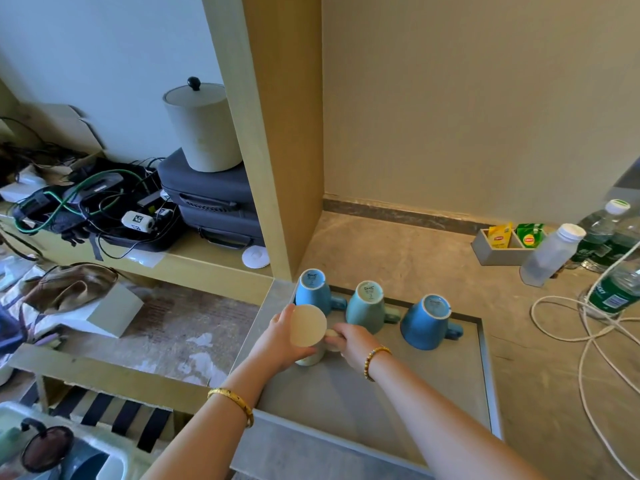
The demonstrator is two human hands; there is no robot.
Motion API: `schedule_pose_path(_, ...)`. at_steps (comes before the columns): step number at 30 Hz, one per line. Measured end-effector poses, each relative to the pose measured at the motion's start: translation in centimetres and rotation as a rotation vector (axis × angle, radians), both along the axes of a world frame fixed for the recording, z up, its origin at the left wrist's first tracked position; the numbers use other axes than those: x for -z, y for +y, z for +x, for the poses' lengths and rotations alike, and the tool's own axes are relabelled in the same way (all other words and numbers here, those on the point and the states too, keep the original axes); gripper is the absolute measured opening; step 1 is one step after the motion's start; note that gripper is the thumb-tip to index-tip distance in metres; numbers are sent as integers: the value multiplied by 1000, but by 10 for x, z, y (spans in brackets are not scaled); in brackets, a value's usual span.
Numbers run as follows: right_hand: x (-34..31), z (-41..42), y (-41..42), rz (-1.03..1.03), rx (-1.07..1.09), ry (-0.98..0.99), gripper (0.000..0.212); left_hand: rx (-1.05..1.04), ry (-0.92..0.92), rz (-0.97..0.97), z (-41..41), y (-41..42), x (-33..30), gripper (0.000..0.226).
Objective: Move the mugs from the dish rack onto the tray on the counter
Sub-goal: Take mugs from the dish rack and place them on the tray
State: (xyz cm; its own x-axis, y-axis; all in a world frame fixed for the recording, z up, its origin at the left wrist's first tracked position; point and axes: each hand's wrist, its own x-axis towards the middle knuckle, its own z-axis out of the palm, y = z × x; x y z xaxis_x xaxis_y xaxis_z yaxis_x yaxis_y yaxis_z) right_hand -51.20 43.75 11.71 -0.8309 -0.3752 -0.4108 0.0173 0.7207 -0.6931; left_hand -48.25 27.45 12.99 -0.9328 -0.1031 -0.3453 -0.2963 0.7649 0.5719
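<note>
The left hand (277, 341) wraps its fingers round the body of a cream mug (307, 329), held upside down with its base facing up, while the right hand (353, 342) pinches the mug's handle (333, 336) from the other side. The mug sits between the two hands, its rim at or just above the floor of the grey tray (398, 386), near the tray's left edge.

Just behind it stand three more upturned mugs in a row: a blue mug (312, 289), a green mug (367, 304) and a darker blue mug (429, 322). The likely risk is a knock: the cream mug is close to the first two, and a careless shift or release could clink them or tip it off its rim.
</note>
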Motion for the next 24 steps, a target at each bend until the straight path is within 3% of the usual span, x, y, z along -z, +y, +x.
schedule_pose_path(5, 4, -4, -2, -70, 31, -3, 25, -9, 15, -4, -4, -3, 1, 93)
schedule_pose_path(10, 7, -10, -3, -101, 73, -21, 3, -33, 40, 29, -7, -3, 2, 92)
schedule_pose_path(13, 11, -13, -2, -24, 111, -12, 18, -28, 45, 40, -9, -5, 3, 93)
schedule_pose_path(16, 16, -13, -1, 42, 118, -18, 11, -5, 48, 38, -10, -8, 5, 92)
schedule_pose_path(24, 21, -11, -1, 31, 145, -56, 20, 36, 57, 19, -9, -13, 6, 96)
